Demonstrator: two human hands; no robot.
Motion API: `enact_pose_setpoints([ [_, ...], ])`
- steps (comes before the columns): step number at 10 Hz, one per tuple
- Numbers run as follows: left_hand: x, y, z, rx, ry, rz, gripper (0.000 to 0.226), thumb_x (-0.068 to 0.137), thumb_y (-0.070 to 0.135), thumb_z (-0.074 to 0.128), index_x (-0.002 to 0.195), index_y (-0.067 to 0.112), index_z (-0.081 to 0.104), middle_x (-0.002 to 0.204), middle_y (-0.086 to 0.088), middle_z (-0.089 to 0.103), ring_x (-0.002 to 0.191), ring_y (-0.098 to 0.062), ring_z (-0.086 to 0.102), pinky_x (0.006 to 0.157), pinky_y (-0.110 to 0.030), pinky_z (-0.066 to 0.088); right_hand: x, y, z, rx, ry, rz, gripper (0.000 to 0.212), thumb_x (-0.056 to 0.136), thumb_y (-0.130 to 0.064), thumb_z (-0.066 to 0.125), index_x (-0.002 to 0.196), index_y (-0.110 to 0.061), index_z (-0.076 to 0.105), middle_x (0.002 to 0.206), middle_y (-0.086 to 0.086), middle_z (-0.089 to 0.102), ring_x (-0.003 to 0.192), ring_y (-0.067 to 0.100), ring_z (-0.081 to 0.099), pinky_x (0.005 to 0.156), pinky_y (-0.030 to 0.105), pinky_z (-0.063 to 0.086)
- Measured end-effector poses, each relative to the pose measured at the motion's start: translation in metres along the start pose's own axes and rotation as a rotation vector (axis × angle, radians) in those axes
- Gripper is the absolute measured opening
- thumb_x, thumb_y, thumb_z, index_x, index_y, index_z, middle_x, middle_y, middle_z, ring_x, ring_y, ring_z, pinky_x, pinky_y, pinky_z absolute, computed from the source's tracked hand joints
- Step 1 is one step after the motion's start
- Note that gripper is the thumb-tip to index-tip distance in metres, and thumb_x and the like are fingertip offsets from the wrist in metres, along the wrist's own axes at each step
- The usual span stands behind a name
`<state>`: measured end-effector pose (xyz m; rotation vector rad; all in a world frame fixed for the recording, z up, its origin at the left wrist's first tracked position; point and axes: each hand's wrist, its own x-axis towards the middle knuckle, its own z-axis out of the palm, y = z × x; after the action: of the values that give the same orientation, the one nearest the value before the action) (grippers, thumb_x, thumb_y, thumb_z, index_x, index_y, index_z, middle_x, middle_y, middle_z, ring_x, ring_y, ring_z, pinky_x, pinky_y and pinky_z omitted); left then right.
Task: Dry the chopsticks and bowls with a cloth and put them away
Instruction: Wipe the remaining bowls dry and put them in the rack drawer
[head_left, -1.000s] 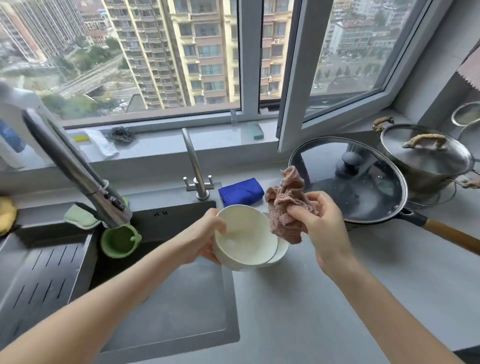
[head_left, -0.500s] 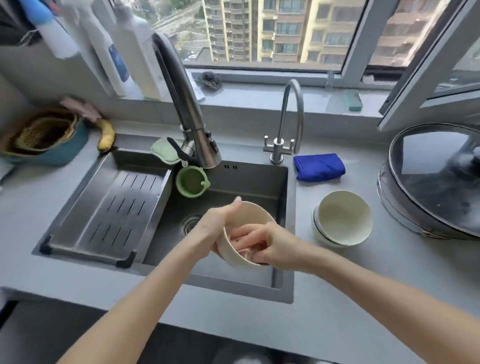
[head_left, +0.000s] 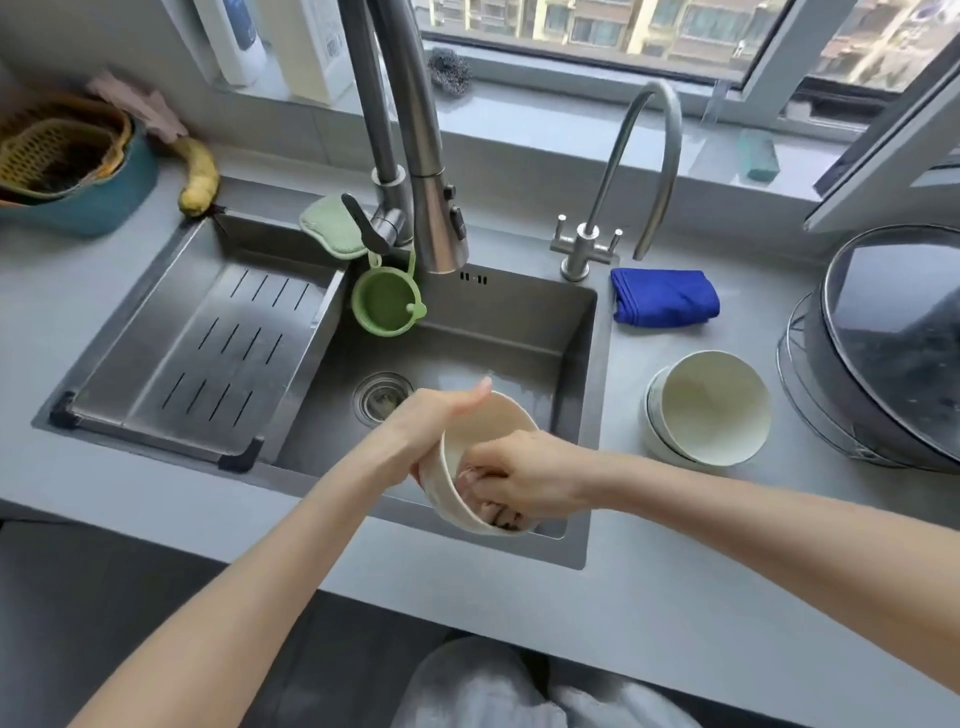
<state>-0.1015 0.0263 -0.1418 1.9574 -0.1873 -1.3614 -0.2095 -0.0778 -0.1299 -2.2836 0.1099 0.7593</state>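
Observation:
My left hand (head_left: 434, 423) grips a cream bowl (head_left: 451, 496) by its rim, tilted on its side over the sink (head_left: 582, 332). My right hand (head_left: 522, 475) is pushed into the bowl, closed on a pink cloth (head_left: 500, 514) of which only a small bit shows under the fingers. A stack of cream bowls (head_left: 709, 408) stands on the grey counter (head_left: 675, 587) to the right of the sink. No chopsticks are in view.
A tall pull-out tap (head_left: 415, 156) and a thin curved tap (head_left: 623, 182) rise behind the sink. A green strainer cup (head_left: 387, 304), a folded blue cloth (head_left: 665, 296), a wok under a glass lid (head_left: 893, 343), a teal basket (head_left: 67, 166), a banana (head_left: 200, 174).
The bowl came off the stack and now hangs over the sink in my left hand. My right hand with the cloth went inside it. The view tilted down and closer.

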Motion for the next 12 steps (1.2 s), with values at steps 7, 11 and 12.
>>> enact_pose_setpoints([
  [7,0.012,-0.012,-0.003,-0.131,-0.112,0.114,0.055,0.088,0.065,0.035,0.089,0.026,0.073,0.092,-0.005,0.075,0.083,-0.022,0.068,0.061,-0.027,0.051,-0.043,0.017,-0.016,-0.145,0.748,-0.337,0.023,0.084,-0.022,0.054,0.095,-0.011,0.072,0.104,0.004,0.069,0.095,0.021,0.060,0.086,0.026,0.044],
  [11,0.019,-0.021,0.024,-0.162,0.042,0.068,0.058,0.063,0.073,0.058,0.082,0.021,0.075,0.085,-0.005,0.070,0.083,-0.028,0.064,0.073,-0.039,0.052,-0.015,0.013,0.014,0.064,0.276,0.014,0.025,0.093,-0.023,0.048,0.096,-0.001,0.061,0.089,0.015,0.067,0.079,0.024,0.059,0.065,0.025,0.038],
  [12,0.024,-0.025,0.025,-0.219,0.154,0.174,0.056,0.054,0.074,0.056,0.061,0.020,0.068,0.068,-0.003,0.067,0.076,-0.026,0.061,0.083,-0.047,0.049,-0.008,0.000,0.023,0.853,0.470,0.116,0.019,0.093,-0.014,0.052,0.100,-0.001,0.064,0.093,0.020,0.069,0.079,0.015,0.062,0.076,0.023,0.048],
])
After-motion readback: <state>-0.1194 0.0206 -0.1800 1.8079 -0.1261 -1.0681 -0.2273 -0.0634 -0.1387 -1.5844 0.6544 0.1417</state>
